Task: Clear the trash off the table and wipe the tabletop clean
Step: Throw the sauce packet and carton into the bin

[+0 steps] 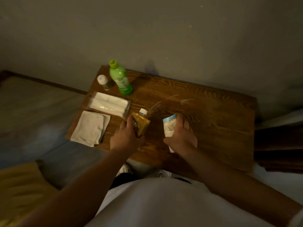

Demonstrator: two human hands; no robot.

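Wooden table, set against a grey wall, viewed from above in dim light. Item one: a small bottle of amber liquid with a white cap, lying tilted near the front edge, gripped around its lower body by the left hand, whose fingers are curled over it. Item two: a crumpled paper cup or wrapper with a blue-and-white line print, held in the right hand, fingers wrapped round it from above; whether it is lifted or resting on the wood cannot be told. Item three: a green bottle with a green cap, upright at the back left corner, untouched. Item four: a small clear shaker with a white top, just beside the green bottle. Item five: a clear packet of white tissues, flat along the left edge. Item six: a folded pale cloth, at the front left corner, unused. Pale smears are noted across the middle of the tabletop. Progress is judged early: two pieces of trash are in hand but not yet removed, other articles remain on the table, and wiping appears not yet begun.
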